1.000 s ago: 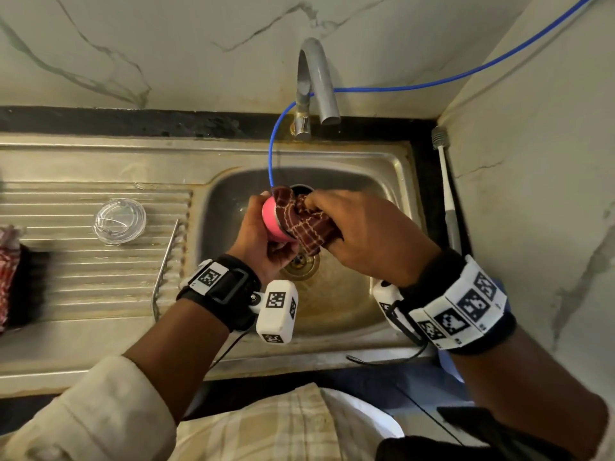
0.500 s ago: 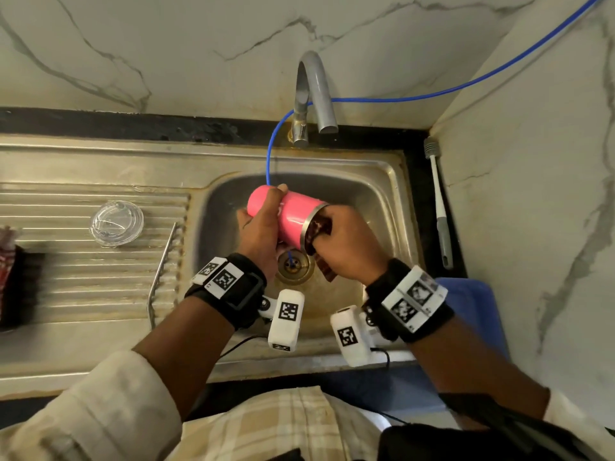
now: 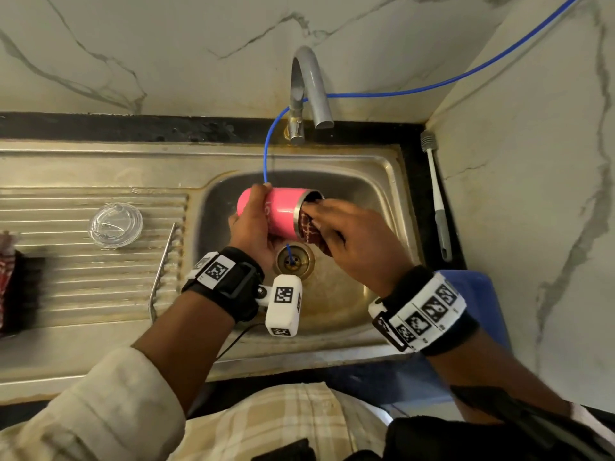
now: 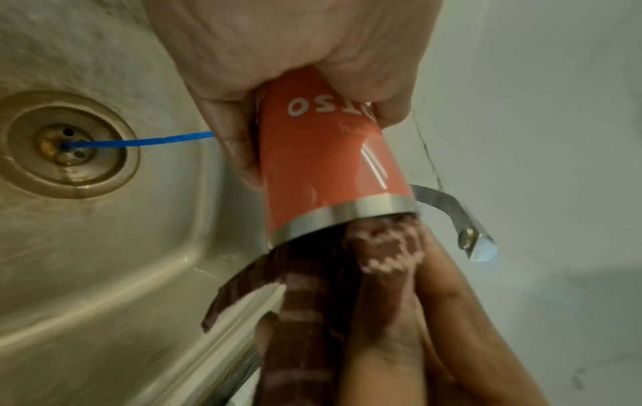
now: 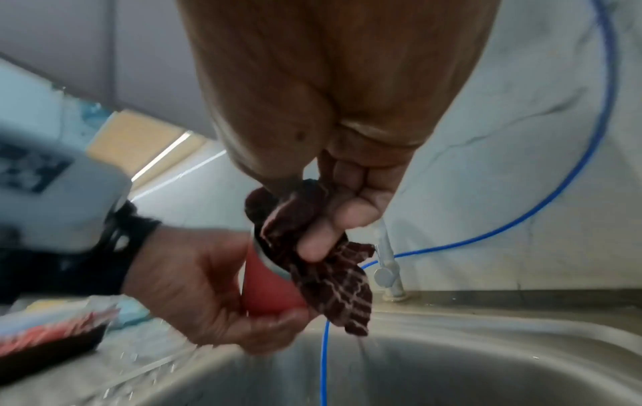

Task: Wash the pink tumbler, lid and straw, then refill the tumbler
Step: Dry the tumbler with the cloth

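My left hand [image 3: 251, 224] grips the pink tumbler [image 3: 283, 212] on its side over the sink basin [image 3: 372, 201], its steel-rimmed mouth pointing right. My right hand [image 3: 346, 237] pinches a dark red checked cloth [image 3: 309, 227] and pushes it into the mouth. The left wrist view shows the tumbler [image 4: 326, 156] with the cloth [image 4: 347, 269] stuffed in its mouth. In the right wrist view the fingers [image 5: 333, 228] hold the cloth [image 5: 333, 285] against the rim. The clear lid [image 3: 115, 225] lies on the ribbed drainboard, and a metal straw [image 3: 163, 267] lies beside it.
A grey tap [image 3: 309, 91] stands behind the basin. A thin blue tube [image 3: 266, 151] runs from the wall down into the drain [image 3: 293, 259]. A long-handled brush [image 3: 436, 197] lies along the right counter edge. A red and black object [image 3: 13, 277] sits at far left.
The tumbler was turned from end-on to lying sideways. The cloth moved from its outside to its mouth, where my right hand now pushes it in.
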The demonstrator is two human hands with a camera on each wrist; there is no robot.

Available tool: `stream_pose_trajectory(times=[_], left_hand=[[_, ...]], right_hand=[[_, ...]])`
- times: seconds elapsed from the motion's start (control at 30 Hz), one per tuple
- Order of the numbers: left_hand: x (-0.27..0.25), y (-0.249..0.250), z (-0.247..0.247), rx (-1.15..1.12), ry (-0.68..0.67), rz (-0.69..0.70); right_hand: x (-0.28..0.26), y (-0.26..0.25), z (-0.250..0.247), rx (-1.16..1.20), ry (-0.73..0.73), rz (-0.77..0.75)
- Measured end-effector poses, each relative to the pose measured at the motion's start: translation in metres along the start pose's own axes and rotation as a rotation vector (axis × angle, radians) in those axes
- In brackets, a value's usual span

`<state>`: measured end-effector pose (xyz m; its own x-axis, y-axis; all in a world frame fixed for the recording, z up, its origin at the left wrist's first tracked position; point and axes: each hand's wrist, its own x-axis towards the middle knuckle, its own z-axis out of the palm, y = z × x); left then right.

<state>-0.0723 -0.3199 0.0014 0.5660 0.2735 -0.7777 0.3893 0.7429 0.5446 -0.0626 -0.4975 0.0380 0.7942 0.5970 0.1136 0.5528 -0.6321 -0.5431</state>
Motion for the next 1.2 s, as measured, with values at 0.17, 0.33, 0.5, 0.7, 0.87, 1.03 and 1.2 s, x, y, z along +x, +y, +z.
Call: stream_pose_trajectory(times=[0.17,0.33,0.5,0.7,0.87,1.03,1.2], left_hand=[[-0.011,0.002,0.007,0.073,0.017,0.05],[-0.017,0.006,0.01,0.111,0.024,0.109],[-0.019,0.005,0.013,0.237,-0.026,0.222],[-0.02,-0.001,0.008,0.308,-0.05,0.317],[-0.021,0.005,0.005,0.381,-0.277,0.477],[-0.017,0.019,0.012,0.341,-0.482,0.291],[-0.013,0.015,0.011,0.431,-0.251,0.115]], right_hand=[[0.013,0.007,0.024,-0.251,-0.103,-0.042],[0.019,0.007,0.029,-0.416,-0.183,-0.075],[0.009,-0.006,0.047,-0.281,-0.202,0.225],[0.002,-0.017,0.065,0.588,0.233,0.677],[0.002,-0.023,0.041,1.53,0.103,0.999],[0.002,-0.012,0.04,1.252,0.32,0.89],[-0.007,0.025,0.041,-0.155,0.327,0.006]])
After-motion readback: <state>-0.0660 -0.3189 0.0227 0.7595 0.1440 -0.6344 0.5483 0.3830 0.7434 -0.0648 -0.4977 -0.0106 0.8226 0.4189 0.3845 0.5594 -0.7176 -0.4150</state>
